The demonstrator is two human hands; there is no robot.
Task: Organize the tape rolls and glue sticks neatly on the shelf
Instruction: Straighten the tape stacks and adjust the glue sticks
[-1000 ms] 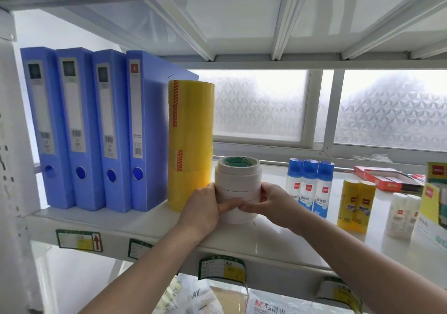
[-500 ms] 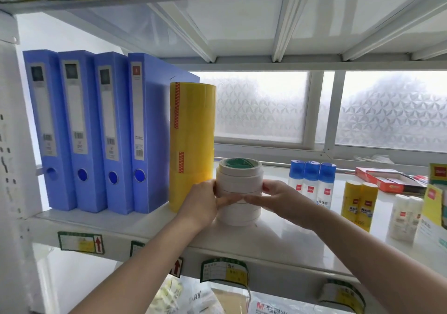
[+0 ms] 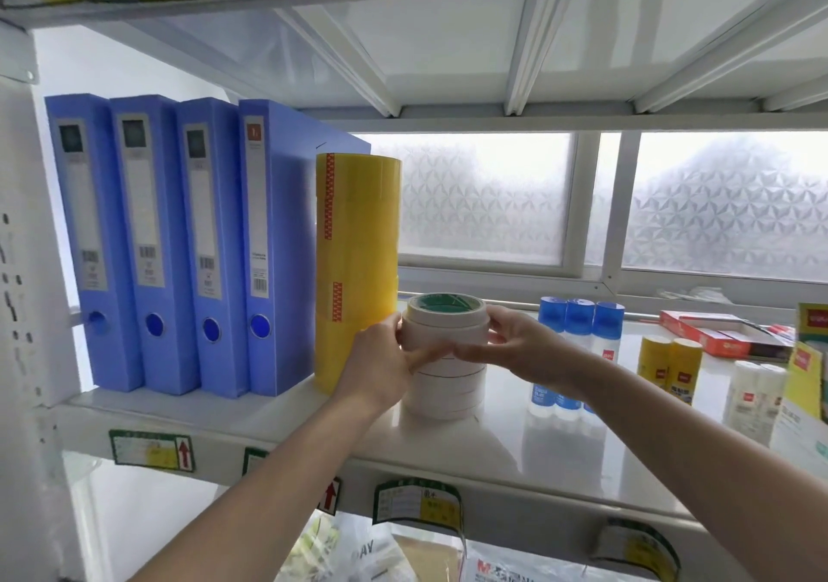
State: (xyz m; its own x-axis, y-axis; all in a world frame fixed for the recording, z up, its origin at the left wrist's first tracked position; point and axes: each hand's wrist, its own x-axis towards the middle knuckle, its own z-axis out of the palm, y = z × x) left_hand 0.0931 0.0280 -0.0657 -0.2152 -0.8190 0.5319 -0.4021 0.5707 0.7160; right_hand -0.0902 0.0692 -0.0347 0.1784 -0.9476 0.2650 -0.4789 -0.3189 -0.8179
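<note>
Both hands clamp the white tape stack [image 3: 446,357] upright on the shelf [image 3: 560,460], left hand [image 3: 385,364] curled on its left flank, right hand [image 3: 522,348] on its right, axis vertical, just right of the yellow tape column [image 3: 356,267], left arm nearer.

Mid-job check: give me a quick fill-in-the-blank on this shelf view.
1. Both hands hold the stack of ____ tape rolls.
2. The tall tape column beside the binders is ____.
3. The three glue sticks nearest the right hand have ____ caps.

Missing words: white; yellow; blue
</note>
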